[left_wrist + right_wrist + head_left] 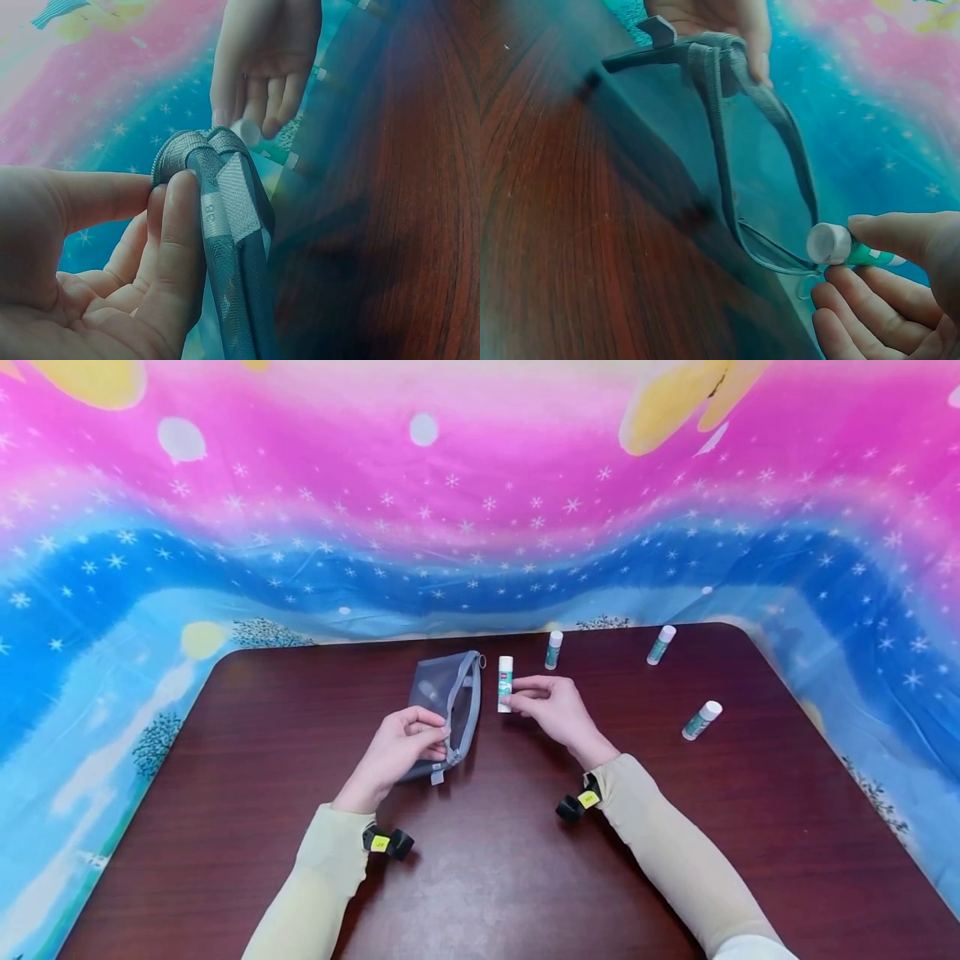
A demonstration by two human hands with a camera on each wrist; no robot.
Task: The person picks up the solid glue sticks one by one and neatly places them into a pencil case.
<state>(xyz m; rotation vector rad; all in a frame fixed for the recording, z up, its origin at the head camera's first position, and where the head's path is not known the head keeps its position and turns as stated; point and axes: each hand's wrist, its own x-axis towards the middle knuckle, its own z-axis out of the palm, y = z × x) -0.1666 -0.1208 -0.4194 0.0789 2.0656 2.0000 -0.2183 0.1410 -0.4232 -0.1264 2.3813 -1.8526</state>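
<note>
Head view: pinching the pouch [471, 718] by its zip edge with left grip [401, 743], apparently to spread the mouth. Pinching a glue stick [506, 680] near one end with right grip [558, 712], just right of the pouch, likely for clearance.

Pouch [438, 680] grey; tubes [506, 680] white, green; table [495, 860] reddish-brown; backdrop [480, 510] pink, blue, snowflaked.

Pouch [438, 670]: grey mesh, zip [475, 714] undone, mouth gaping toward the glue stick [505, 682]; near end pinched by left grip [395, 745]. Pale shape [428, 690] visible through mesh. Glue stick: white, green label; pinched by right grip [557, 712] near pouch's far end.
</note>
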